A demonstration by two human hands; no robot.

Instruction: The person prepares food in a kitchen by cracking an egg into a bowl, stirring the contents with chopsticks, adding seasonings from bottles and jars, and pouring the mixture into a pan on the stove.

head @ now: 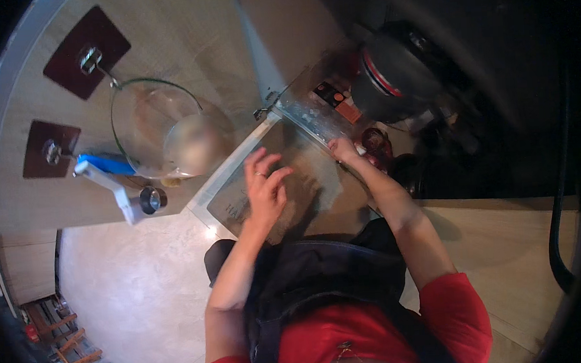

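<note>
My left hand [267, 187] is raised with its fingers apart and holds nothing. It hovers above a brown floor mat [296, 206] that bears writing. My right hand [343, 151] reaches to the front edge of a low cabinet floor [312, 121]. Its fingers are curled there, and whether anything is in them is hidden. Just beyond it lie dark red, shiny rounded things [378, 142]. Left of my left hand, a clear plastic bag [144, 125] hangs from a green ring on the open cabinet door [185, 49]. A pale round thing, blurred, shows in the bag.
Inside the cabinet stand a dark grey rounded container [398, 79] with a red and white band and a small black and orange box [333, 94]. Two dark red hook plates [86, 51] are fixed to the door. A blue item [105, 164] and a white-handled tool [111, 183] hang beside the bag.
</note>
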